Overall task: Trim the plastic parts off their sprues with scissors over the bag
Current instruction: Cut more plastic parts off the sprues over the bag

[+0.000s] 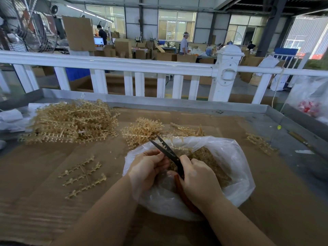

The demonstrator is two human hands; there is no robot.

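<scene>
Over a clear plastic bag [230,157], the right hand [200,180] grips black-bladed, half-open scissors [165,148]; the left hand [147,167] pinches a tan plastic sprue [174,149] so trimmings drop inside.

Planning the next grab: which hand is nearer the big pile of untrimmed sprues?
Left. The left hand is over the bag's near-left edge, on the side of the big pile; the right hand, holding the scissors, sits farther right.

White railing [110,65] and fan [26,25] behind table.
</scene>
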